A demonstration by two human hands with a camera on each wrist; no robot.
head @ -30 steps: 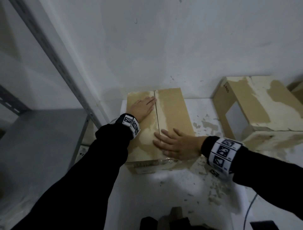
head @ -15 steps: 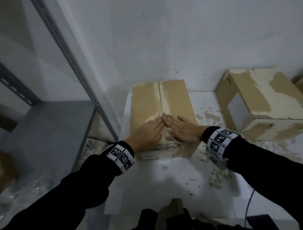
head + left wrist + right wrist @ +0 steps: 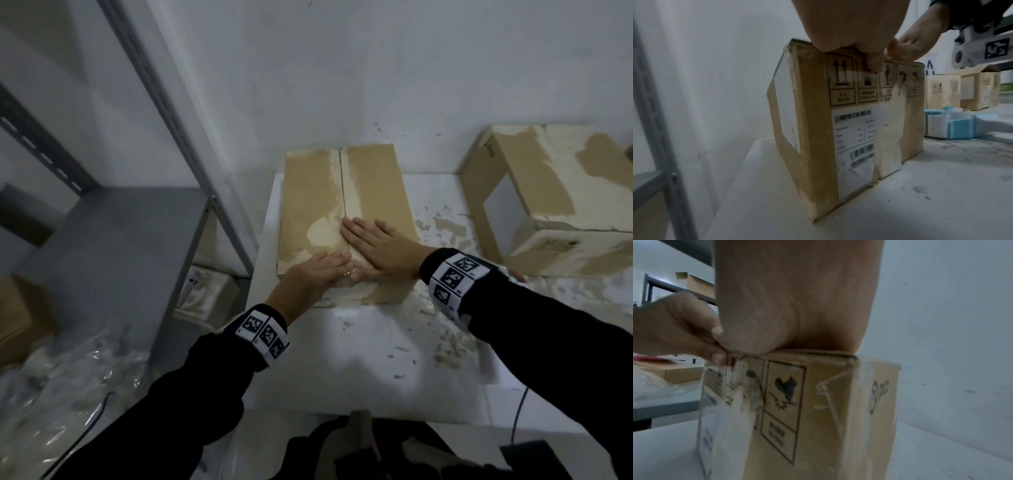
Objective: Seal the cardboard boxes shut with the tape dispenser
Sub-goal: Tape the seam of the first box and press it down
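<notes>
Standing at the tabletop's (image 3: 342,370) back-left corner against the wall, the closed cardboard box (image 3: 311,192) is pressed flat along its near top edge by the left hand (image 3: 313,274) and right hand (image 3: 376,245), fingers straight; its contents are hidden. A blue tape dispenser (image 3: 953,125) is seen right of it, before further boxes (image 3: 943,91).

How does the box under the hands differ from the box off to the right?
The near box stands with its closed flaps up, and both hands, left hand and right hand, press flat on its top. The right box is untouched and shows an open, hollow side. Both are brown cardboard with torn, pale patches, on the white table.
</notes>
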